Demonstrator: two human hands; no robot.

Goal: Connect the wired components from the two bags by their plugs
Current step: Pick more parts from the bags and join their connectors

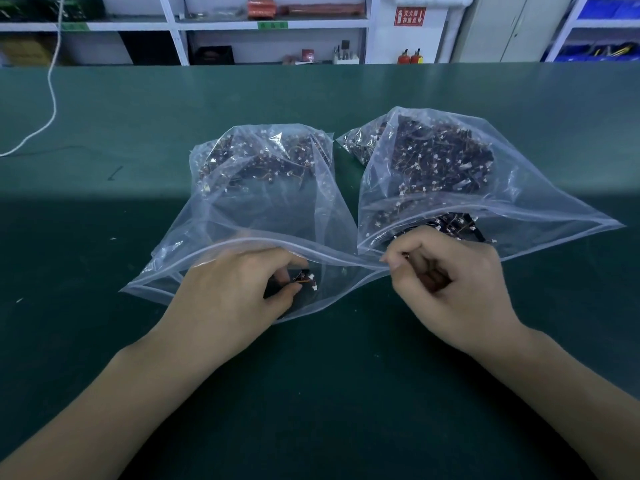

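Observation:
Two clear plastic zip bags lie open toward me on the green table, the left bag (249,209) and the right bag (519,202). Both hold several small dark wired components with white plugs. My left hand (228,299) is inside the mouth of the left bag and pinches a dark component (304,277) with orange wires and a white plug. My right hand (446,278) is at the mouth of the right bag with fingers curled, pinching something small that is mostly hidden by the fingers.
A third, smaller bag of parts (360,142) sits behind the right bag. A white cable (52,91) runs down the far left of the green table (104,341). Shelves with boxes stand beyond the table's far edge.

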